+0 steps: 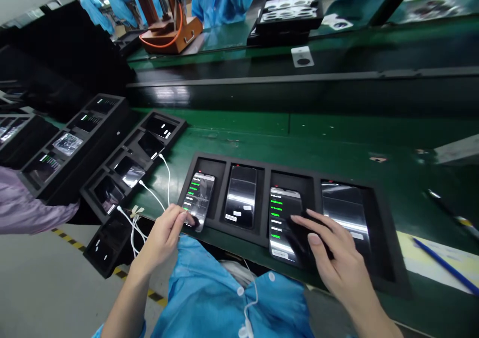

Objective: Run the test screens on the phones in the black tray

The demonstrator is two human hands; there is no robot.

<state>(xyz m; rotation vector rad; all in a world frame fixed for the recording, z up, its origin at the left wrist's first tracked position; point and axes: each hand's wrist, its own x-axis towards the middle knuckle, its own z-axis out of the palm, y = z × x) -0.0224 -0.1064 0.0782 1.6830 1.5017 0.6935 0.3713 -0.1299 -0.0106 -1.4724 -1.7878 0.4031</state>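
Observation:
A black foam tray on the green bench in front of me holds several smartphones in its compartments. My left hand is at the leftmost phone, one fingertip on the lower part of its lit screen, gripping nothing. That screen shows green and white lines of text. Beside it lies a second phone, mostly dark with small white labels. Over the third phone, lit with similar text, my right hand has its fingers spread; whether a fingertip touches the glass I cannot tell. The rightmost phone is dark and partly behind that hand.
At left, another foam tray holds phones with white cables plugged in. Stacked trays and a person's sleeve are farther left. A blue pen lies right, on paper. Across the bench are a wooden fixture and people in blue.

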